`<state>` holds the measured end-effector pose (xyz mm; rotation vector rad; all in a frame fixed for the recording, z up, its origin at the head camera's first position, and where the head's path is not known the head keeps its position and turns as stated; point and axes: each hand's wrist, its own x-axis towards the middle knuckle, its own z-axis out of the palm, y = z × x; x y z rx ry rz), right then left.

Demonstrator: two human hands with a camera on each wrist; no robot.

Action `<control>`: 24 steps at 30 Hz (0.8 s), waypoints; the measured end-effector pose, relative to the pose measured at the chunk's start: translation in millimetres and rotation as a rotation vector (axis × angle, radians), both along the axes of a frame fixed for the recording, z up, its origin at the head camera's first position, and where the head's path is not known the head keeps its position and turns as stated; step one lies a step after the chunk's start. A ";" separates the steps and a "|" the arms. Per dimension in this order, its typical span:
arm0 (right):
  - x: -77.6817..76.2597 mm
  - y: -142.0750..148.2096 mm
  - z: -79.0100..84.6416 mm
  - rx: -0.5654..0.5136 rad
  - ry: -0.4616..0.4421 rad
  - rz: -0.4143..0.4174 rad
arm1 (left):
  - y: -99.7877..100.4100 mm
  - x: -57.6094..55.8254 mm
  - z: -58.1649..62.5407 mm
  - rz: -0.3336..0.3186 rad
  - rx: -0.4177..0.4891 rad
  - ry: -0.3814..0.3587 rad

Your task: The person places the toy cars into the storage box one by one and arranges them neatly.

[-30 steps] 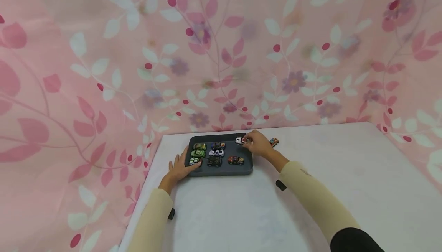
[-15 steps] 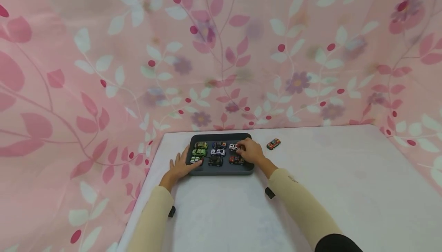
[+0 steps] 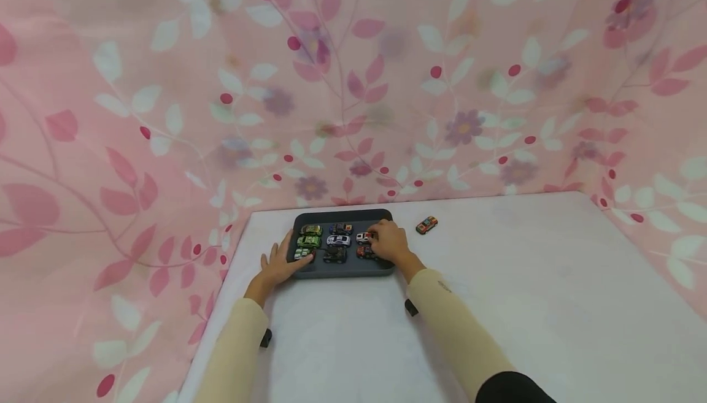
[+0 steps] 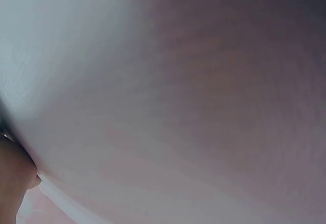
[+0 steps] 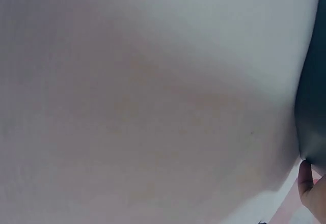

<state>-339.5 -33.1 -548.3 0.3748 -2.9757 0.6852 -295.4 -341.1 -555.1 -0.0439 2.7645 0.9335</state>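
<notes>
In the head view a dark grey tray holds small toy cars in rows. My right hand pinches a white toy car at the right end of the middle row. Just below it sits a red toy car, partly behind that hand. My left hand lies at the tray's left side with fingers stretched along the rim. Its thumb reaches over the inside, beside a green-and-white toy car. Both wrist views catch only a corner of the left hand and the right hand.
An orange toy car lies on the white tablecloth right of the tray. Other cars in the tray include a white-and-blue one and a black one. A pink floral cloth hangs behind.
My right hand has moved left and toward me with the white car, from the tray's upper right to the middle row. The left hand stays at the tray's left side.
</notes>
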 end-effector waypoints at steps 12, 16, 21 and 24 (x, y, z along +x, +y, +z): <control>-5.8 -14.1 5.9 0.005 0.006 0.004 | -12.8 -1.5 10.6 0.023 -0.025 0.003; -7.0 -11.5 6.2 0.028 -0.030 -0.008 | -10.2 -2.7 7.2 0.025 -0.018 -0.019; -2.3 -3.2 3.2 0.035 -0.034 -0.008 | -2.9 -3.6 1.0 0.023 -0.006 -0.043; 0.9 0.0 1.9 0.031 -0.027 0.002 | 0.3 -1.8 -0.7 0.025 -0.016 -0.036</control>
